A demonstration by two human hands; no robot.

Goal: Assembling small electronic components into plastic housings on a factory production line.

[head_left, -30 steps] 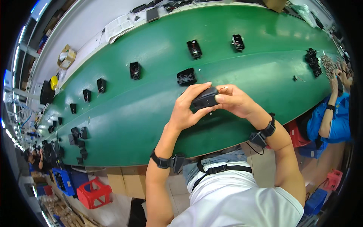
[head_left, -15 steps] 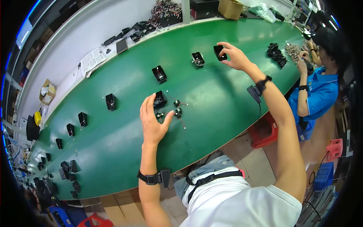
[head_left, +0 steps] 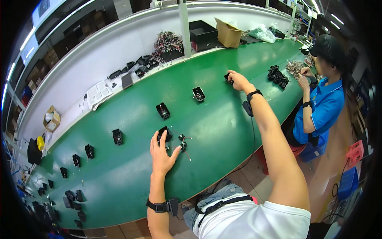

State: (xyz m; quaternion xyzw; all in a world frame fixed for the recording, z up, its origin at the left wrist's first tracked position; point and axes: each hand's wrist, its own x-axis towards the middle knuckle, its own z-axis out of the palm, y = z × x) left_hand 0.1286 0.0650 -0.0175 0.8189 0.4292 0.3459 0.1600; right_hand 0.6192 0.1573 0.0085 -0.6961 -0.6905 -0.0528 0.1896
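Observation:
My right hand (head_left: 240, 81) is on the far side of the green table, its fingers closed over a small black plastic housing (head_left: 228, 78). My left hand (head_left: 162, 156) lies low over the table, fingers spread. Its fingertips reach the near-left edge of another black housing (head_left: 165, 134), and its thumb points at a small black part with thin wires (head_left: 183, 146). A second wired part (head_left: 182, 137) lies just beyond it. Between my hands stand an open black housing (head_left: 162, 110) and one with a pale rim (head_left: 198, 94).
More black housings (head_left: 117, 136) run in a line to the left. A pile of black parts (head_left: 278, 77) lies at the right, near a co-worker in a blue shirt (head_left: 324, 99) handling small pieces. Along the back are a cardboard box (head_left: 228, 33), a black box (head_left: 203, 36) and paper sheets (head_left: 99, 95).
The view has tilted up, so the table sits lower in it. My right fingers have closed further over the housing. My left hand stays beside its housing and the wired parts.

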